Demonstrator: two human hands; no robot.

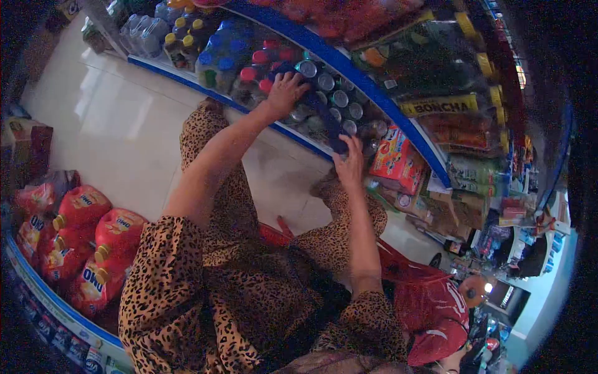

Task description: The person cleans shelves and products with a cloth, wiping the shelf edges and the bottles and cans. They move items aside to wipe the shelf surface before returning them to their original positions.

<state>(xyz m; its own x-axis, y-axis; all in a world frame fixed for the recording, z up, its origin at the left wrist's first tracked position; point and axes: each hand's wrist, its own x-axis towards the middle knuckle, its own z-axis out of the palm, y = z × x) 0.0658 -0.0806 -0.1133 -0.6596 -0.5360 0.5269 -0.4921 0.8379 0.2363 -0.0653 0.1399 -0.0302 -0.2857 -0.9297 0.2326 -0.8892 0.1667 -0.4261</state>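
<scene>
A dark blue cloth (322, 112) stretches between my two hands, across the tops of several cans (325, 81) on the low shelf. My left hand (286, 95) has its fingers bent over the upper end of the cloth, near bottles with red caps (248, 74). At the lower end of the cloth, my right hand (350, 163) grips it with curled fingers, close to the shelf's front edge. Just right of that hand stands a red and orange box (397, 159).
A blue-edged upper shelf (349, 65) overhangs the cans, with yellow-topped packets (442, 106) above. Water bottles (144, 34) line the far left. Red detergent pouches (118, 234) stand behind on the left. A person in a red shirt (436, 311) is close on my right.
</scene>
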